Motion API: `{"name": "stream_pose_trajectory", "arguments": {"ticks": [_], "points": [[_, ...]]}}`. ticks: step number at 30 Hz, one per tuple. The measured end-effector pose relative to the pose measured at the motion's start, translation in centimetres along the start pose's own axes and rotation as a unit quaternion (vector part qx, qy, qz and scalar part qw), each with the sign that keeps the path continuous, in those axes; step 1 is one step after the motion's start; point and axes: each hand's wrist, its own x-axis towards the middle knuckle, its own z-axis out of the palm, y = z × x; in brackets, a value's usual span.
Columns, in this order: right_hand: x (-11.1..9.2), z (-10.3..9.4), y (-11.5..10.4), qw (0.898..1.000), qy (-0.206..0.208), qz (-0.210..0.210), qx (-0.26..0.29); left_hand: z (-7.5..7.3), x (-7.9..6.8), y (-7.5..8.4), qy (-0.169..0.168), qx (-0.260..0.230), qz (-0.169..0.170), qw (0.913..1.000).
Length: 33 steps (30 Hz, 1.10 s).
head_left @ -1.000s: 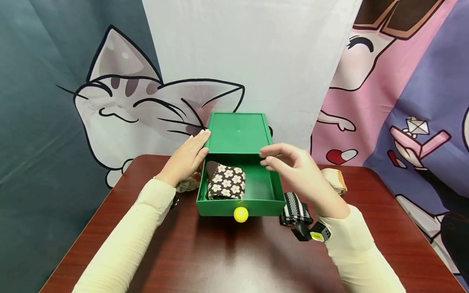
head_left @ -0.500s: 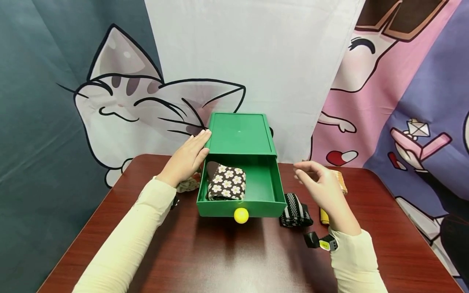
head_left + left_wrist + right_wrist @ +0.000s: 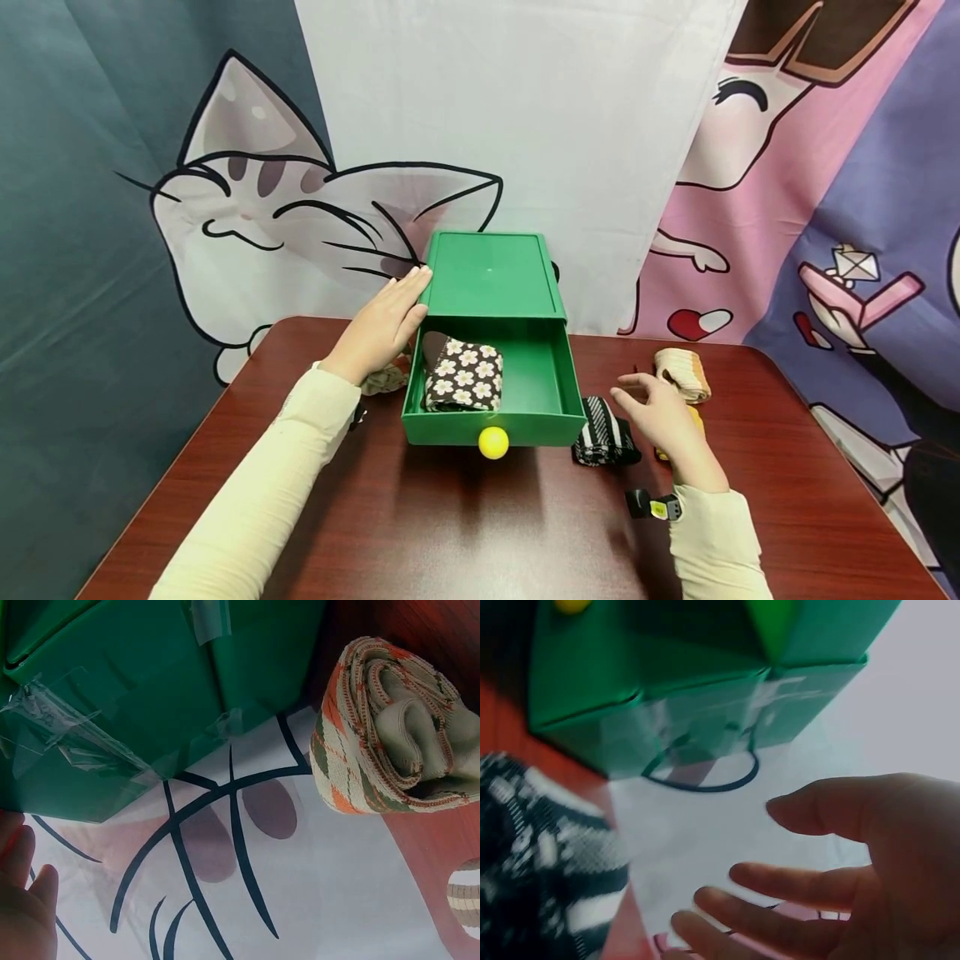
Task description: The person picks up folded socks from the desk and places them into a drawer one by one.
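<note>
A green box [image 3: 491,275] stands on the table with its drawer [image 3: 536,375] pulled out; a yellow ball knob [image 3: 493,442] is on the drawer front. Inside, at the left, lies a folded brown sock pair [image 3: 463,375] with white flowers. My left hand [image 3: 378,329] rests with straight fingers against the box's left side. Right of the drawer my right hand [image 3: 663,417] hovers, fingers spread and relaxed, holding nothing. Close to it lie a black-and-white striped sock roll [image 3: 603,432], a yellow sock roll [image 3: 697,419] partly hidden by the hand, and a cream-and-orange sock roll [image 3: 682,373].
Beside the box's left side sits a rolled cream sock [image 3: 397,727] with orange and green pattern, mostly covered by my left hand in the head view. Another striped sock [image 3: 466,896] shows at the left wrist view's edge. A printed cloth backdrop [image 3: 487,108] hangs behind the reddish table [image 3: 480,533].
My right hand has moved from above the drawer's right edge out to the right, then lower toward the striped sock roll. My left hand has stayed at the box.
</note>
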Motion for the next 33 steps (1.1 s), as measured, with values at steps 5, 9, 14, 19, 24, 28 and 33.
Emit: {"name": "stream_pose_trajectory", "arguments": {"ticks": [5, 9, 14, 19, 24, 28, 33], "points": [[0.0, 0.6, 1.1, 0.998, -0.029, 0.032, -0.053, 0.0, 0.0, 0.1, -0.001, -0.001, 0.001, 1.0000], [0.1, 1.1, 1.7, 0.994, -0.043, 0.055, -0.089, 0.0, 0.0, 0.1, 0.000, -0.002, 0.001, 1.0000], [0.3, 1.5, 2.3, 0.990, -0.075, 0.068, -0.103, 0.0, 0.0, 0.1, 0.000, -0.003, 0.000, 1.0000], [0.4, 2.0, 2.7, 0.985, -0.094, 0.086, -0.120, -0.2, 0.0, 0.0, -0.014, 0.014, 0.004, 0.9998], [0.5, 2.2, 3.0, 0.983, -0.097, 0.104, -0.118, -0.6, 0.1, 0.0, -0.026, 0.023, 0.008, 0.9994], [0.6, 2.4, 3.3, 0.983, -0.102, 0.116, -0.094, -0.6, 0.2, 0.0, -0.025, 0.020, 0.005, 0.9995], [0.7, 2.6, 3.9, 0.985, -0.106, 0.122, -0.063, -0.5, 0.1, 0.0, -0.019, 0.014, 0.001, 0.9997]]}}
